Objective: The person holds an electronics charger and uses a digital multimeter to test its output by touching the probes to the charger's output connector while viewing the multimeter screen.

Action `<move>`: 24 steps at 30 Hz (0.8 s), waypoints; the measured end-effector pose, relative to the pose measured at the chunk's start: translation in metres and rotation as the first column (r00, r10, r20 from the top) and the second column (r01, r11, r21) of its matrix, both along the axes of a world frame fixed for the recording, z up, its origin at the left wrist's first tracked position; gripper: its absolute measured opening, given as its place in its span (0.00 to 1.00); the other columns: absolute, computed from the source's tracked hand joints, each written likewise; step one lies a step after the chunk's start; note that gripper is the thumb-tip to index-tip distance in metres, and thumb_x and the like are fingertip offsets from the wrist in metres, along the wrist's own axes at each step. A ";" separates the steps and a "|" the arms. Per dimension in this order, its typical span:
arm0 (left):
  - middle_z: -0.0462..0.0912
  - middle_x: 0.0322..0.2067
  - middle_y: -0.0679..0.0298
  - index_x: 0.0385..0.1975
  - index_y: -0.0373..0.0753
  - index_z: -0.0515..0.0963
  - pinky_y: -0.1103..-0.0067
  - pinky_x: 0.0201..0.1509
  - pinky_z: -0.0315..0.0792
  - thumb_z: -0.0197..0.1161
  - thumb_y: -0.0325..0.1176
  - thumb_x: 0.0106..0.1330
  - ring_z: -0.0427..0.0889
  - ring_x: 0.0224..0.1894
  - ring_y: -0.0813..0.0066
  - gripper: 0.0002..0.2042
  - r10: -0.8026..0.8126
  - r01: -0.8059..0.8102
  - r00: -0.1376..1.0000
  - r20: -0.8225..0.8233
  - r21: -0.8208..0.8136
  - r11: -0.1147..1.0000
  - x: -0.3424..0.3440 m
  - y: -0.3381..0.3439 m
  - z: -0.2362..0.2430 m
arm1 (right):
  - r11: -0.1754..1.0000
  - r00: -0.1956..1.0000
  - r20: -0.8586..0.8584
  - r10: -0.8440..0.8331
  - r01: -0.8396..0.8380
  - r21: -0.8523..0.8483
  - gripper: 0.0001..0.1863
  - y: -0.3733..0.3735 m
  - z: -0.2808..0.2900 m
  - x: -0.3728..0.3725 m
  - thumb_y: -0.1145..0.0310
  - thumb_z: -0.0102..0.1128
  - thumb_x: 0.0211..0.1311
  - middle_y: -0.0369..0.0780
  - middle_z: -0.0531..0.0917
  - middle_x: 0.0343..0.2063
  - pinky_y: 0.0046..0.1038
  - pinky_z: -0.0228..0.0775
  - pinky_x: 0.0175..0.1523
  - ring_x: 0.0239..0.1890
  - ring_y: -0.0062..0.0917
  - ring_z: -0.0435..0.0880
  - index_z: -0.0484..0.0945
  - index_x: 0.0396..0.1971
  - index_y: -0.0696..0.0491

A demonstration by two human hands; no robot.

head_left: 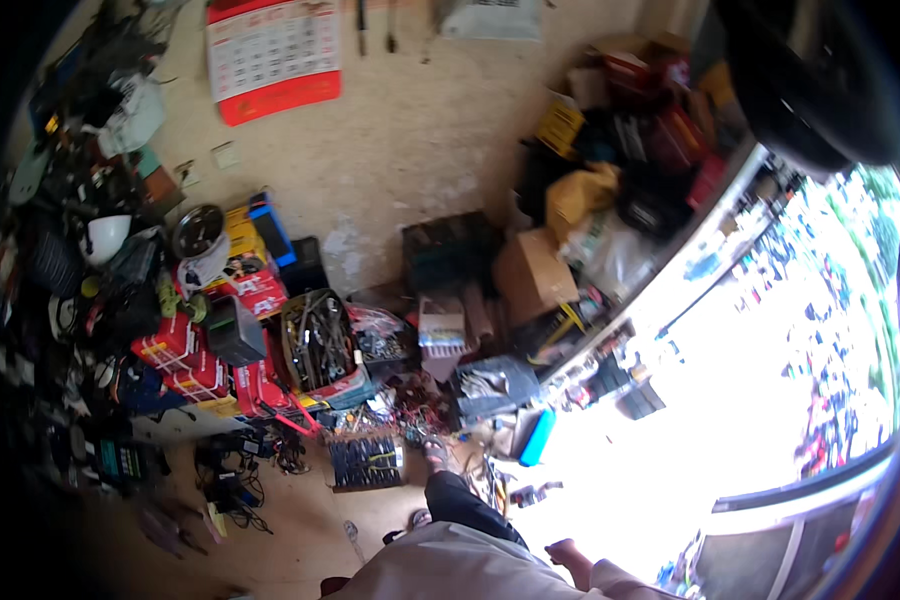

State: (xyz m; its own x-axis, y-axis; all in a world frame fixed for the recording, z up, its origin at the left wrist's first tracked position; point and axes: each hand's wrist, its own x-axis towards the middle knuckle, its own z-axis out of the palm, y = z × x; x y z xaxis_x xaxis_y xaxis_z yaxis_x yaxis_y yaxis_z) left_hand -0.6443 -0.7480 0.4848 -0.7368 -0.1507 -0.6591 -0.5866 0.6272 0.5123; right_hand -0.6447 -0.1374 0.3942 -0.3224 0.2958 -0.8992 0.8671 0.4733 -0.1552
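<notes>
So the thing nearest the hands is a small dark gadget (pixel 536 492), lying on the glaring floor to the right of the shallow box of black rows (pixel 366 463), which I'll measure everything from. Too blown out to say what it is, and nothing seems to be touching it. My guess is it just got put down within reach.

Hands: the right hand (pixel 568 553) is out past the shirt (pixel 460 563), nearer the wearer than the box and off to its right, kinda hanging in the air. Fingers look loosely curled, but it's too small and bright to tell how far open they are or whether there's anything in there. Left hand doesn't show that I can make out, so no idea what it's up to.

A foot (pixel 435 455) is planted just right of the box. Left of it there's a tangle of black cables (pixel 235 480), probably dumped together to keep the leads in one place. Beyond it, to the left, a tub of tools (pixel 317 345) has them bunched on end, I'd say for quick grabbing. Further left, red cartons (pixel 185 355) are stacked up, likely to save floor. Beyond and right, a cardboard box (pixel 536 272) sits tilted in the heap.
</notes>
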 end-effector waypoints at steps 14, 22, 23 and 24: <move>0.76 0.22 0.48 0.25 0.34 0.80 0.59 0.31 0.68 0.58 0.54 0.77 0.76 0.22 0.59 0.27 -0.314 0.325 0.939 0.144 -0.064 0.944 0.010 0.071 -0.032 | 0.999 0.899 -0.438 0.014 -0.027 -0.024 0.25 -0.039 0.055 0.127 0.48 0.64 0.66 0.49 0.90 0.47 0.40 0.78 0.62 0.51 0.42 0.90 0.89 0.53 0.50; 0.75 0.21 0.48 0.23 0.34 0.79 0.59 0.31 0.67 0.57 0.55 0.78 0.75 0.21 0.59 0.29 -0.769 0.777 0.629 0.118 -0.061 0.626 0.005 0.256 -0.059 | 0.926 0.881 -0.289 -0.376 0.367 -0.087 0.29 0.059 0.038 0.324 0.46 0.66 0.63 0.49 0.89 0.51 0.39 0.76 0.65 0.55 0.43 0.88 0.88 0.55 0.52; 0.75 0.21 0.48 0.23 0.34 0.79 0.59 0.31 0.67 0.57 0.55 0.78 0.74 0.21 0.59 0.29 -0.823 0.829 0.559 0.104 -0.055 0.556 0.010 0.288 -0.063 | 0.920 0.878 -0.276 -0.391 0.385 -0.076 0.29 0.075 0.040 0.347 0.46 0.66 0.63 0.49 0.89 0.51 0.38 0.76 0.66 0.55 0.43 0.88 0.88 0.55 0.52; 0.75 0.21 0.48 0.22 0.34 0.79 0.58 0.31 0.67 0.57 0.56 0.78 0.74 0.21 0.59 0.29 -0.876 0.880 0.475 0.088 -0.058 0.471 0.010 0.321 -0.070 | 0.907 0.870 -0.261 -0.417 0.415 -0.066 0.29 0.089 0.043 0.368 0.45 0.65 0.63 0.49 0.89 0.52 0.38 0.76 0.66 0.56 0.43 0.88 0.88 0.55 0.51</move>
State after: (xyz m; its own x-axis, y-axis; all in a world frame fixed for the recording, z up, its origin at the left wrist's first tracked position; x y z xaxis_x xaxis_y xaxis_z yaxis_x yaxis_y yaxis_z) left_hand -0.6344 -0.4271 0.4150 -0.4885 0.5046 -0.7118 0.2783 0.8633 0.4210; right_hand -0.2770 -0.0484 0.4369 -0.3956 0.4491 -0.8011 0.9102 0.0754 -0.4072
